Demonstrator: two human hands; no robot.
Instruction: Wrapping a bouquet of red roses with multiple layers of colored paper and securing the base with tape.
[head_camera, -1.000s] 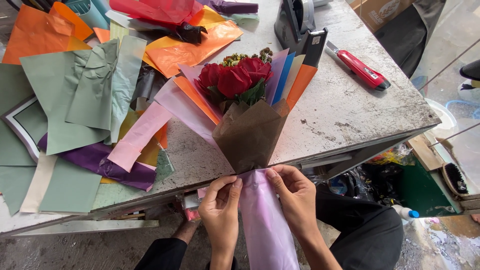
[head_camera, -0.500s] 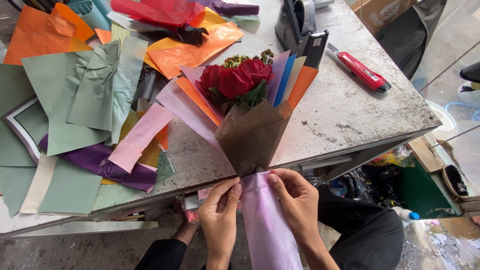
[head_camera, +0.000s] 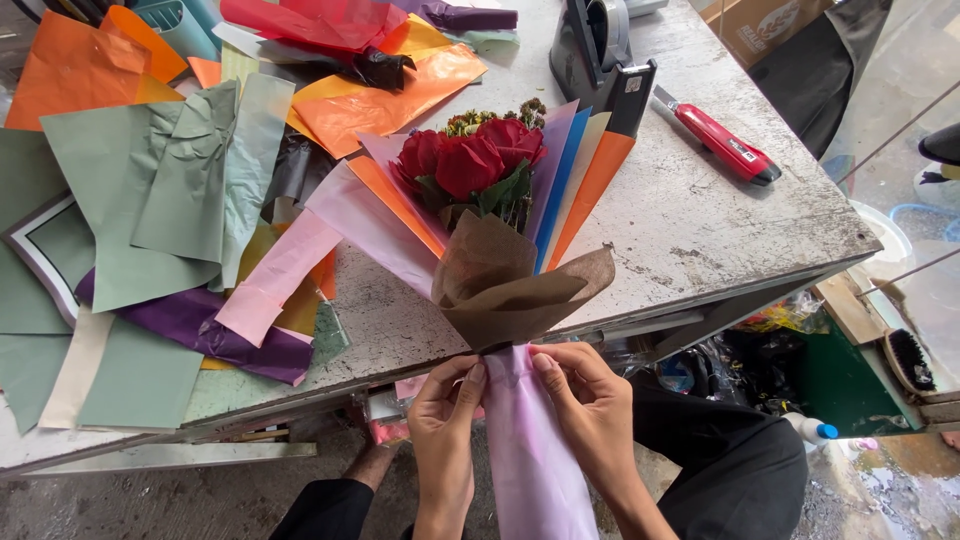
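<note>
A bouquet of red roses (head_camera: 470, 160) lies on the grey table edge, wrapped in brown paper (head_camera: 505, 285) and fanned sheets of pink, orange, blue and purple paper (head_camera: 570, 175). Its lower part is covered in pale pink paper (head_camera: 530, 460) hanging below the table edge. My left hand (head_camera: 447, 420) and my right hand (head_camera: 590, 410) pinch this pink paper at the bouquet's neck, one on each side, just under the brown wrap.
Loose sheets of green (head_camera: 150, 200), orange (head_camera: 390, 90), red and purple paper (head_camera: 220, 330) cover the table's left half. A black tape dispenser (head_camera: 595, 50) and a red utility knife (head_camera: 725, 145) lie at the right. Bags and a brush sit on the floor at right.
Both hands stay at the bouquet's neck; the fingers shifted slightly on the pink paper. The bouquet has barely moved.
</note>
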